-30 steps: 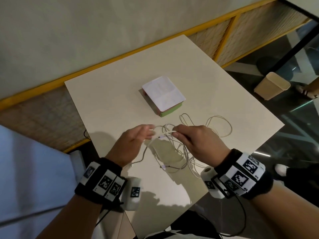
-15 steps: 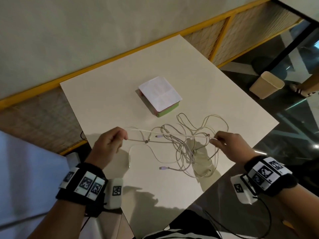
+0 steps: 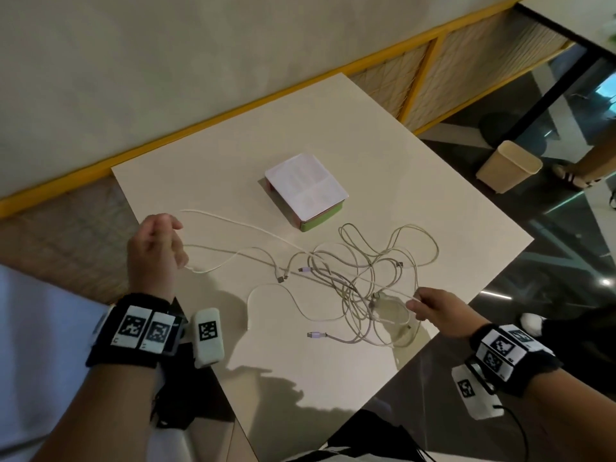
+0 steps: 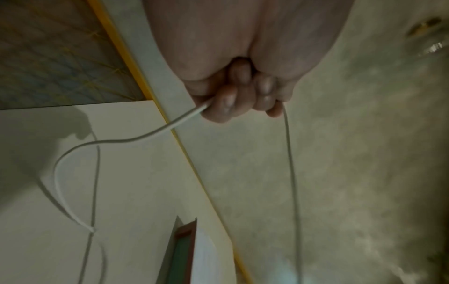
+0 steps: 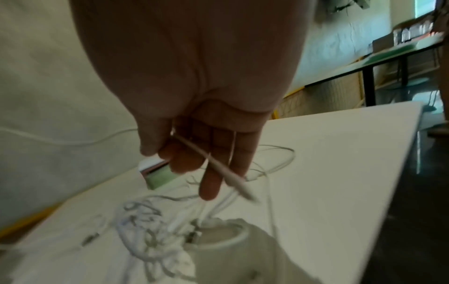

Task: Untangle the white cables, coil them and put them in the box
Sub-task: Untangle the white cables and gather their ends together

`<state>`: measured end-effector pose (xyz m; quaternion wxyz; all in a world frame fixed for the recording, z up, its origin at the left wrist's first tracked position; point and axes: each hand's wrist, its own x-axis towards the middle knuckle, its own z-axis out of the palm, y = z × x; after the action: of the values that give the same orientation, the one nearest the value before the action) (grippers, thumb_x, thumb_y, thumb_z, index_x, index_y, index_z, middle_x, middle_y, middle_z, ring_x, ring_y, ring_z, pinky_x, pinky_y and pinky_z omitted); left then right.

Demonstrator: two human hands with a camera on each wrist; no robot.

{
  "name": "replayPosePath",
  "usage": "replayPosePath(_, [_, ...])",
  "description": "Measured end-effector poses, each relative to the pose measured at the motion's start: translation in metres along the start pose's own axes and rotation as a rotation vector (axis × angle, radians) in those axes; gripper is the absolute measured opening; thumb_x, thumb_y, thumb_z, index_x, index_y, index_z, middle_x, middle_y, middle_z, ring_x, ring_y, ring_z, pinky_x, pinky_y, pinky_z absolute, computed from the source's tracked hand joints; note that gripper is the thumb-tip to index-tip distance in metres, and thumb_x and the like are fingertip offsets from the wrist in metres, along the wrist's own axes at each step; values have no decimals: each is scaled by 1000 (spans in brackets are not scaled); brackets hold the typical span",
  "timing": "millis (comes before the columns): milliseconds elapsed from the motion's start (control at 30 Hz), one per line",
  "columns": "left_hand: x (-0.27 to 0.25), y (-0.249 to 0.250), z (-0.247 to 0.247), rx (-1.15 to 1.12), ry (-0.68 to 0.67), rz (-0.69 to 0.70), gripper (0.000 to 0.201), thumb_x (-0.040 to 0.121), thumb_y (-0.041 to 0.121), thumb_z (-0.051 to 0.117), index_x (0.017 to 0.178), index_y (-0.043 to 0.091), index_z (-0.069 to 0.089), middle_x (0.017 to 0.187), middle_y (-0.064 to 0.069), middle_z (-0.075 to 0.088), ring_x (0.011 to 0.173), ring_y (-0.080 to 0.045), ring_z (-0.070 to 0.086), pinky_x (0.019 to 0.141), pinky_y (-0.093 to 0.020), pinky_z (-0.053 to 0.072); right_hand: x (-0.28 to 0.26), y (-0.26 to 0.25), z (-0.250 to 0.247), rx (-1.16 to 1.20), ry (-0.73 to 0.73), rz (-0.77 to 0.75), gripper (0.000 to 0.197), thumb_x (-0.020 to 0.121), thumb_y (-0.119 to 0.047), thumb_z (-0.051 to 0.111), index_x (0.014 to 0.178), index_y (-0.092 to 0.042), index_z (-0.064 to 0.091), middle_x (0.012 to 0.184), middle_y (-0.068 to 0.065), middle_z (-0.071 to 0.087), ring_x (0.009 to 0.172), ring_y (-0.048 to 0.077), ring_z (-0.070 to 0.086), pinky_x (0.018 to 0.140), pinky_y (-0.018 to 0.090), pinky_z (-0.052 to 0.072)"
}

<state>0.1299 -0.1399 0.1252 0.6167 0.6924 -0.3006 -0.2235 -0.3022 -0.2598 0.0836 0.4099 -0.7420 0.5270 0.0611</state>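
Observation:
A tangle of white cables (image 3: pixel 360 278) lies on the white table (image 3: pixel 213 155), in front of a green box (image 3: pixel 306 191) with a white top. My left hand (image 3: pixel 163 235) hovers at the table's left edge, its fingers (image 4: pixel 228 101) curled round one white cable (image 4: pixel 145 134) that runs back to the tangle. At the table's near right edge my right hand (image 3: pixel 416 303) pinches another cable strand (image 5: pixel 218 165) between thumb and fingers. This strand lifts out of the tangle (image 5: pixel 150 230). The box (image 5: pixel 157 173) shows beyond that hand.
A beige bin (image 3: pixel 506 165) stands on the dark floor to the right, with another person's foot (image 3: pixel 566 178) beside it. Loose plugs (image 3: pixel 313 335) lie on the near part of the table. A yellow rail (image 3: pixel 233 108) runs along the wall behind.
My hands have pulled apart: the left went left and away, the right went right toward the near edge. The held cable now stretches out of the tangle.

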Motion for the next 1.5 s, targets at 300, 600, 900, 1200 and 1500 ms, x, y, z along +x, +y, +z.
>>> replayPosePath(300, [-23, -30, 8, 399, -380, -12, 30, 85, 50, 43, 73, 33, 64, 53, 5, 58, 48, -7, 51, 52, -21, 40, -22, -26, -22, 199, 157, -101, 21, 88, -26, 34, 91, -17, 52, 71, 6, 53, 65, 22, 47, 69, 40, 43])
replayPosePath(600, [-84, -25, 49, 925, -743, 166, 82, 78, 64, 29, 142, 15, 45, 140, -2, 52, 129, -20, 48, 104, -34, 36, -23, -102, -12, -17, -48, -499, 11, 92, -17, 53, 90, -28, 53, 68, -13, 57, 58, 6, 52, 58, 17, 41])
replayPosePath(900, [-108, -6, 106, 434, -849, 158, 34, 92, 30, 38, 108, 14, 64, 59, 14, 51, 60, 2, 54, 61, -15, 38, 15, -124, 29, 150, -51, -529, 9, 88, -21, 61, 89, -19, 52, 78, 3, 63, 65, 18, 55, 61, 27, 45])
replayPosePath(1200, [-87, -27, 62, 333, -335, -114, 26, 102, 16, 37, 79, 24, 47, 66, 9, 51, 49, -2, 48, 61, -39, 48, 28, -66, 98, -567, -223, -383, 30, 92, -21, 44, 119, -11, 51, 120, 11, 57, 105, 31, 56, 86, 38, 45])
replayPosePath(1500, [-89, -27, 22, 211, -117, -126, 26, 104, 23, 34, 88, 29, 54, 50, 9, 40, 42, -4, 39, 53, -31, 44, 27, -78, 129, -1017, -199, -487, 34, 93, -16, 36, 125, -11, 48, 116, 13, 60, 104, 34, 55, 91, 43, 38])
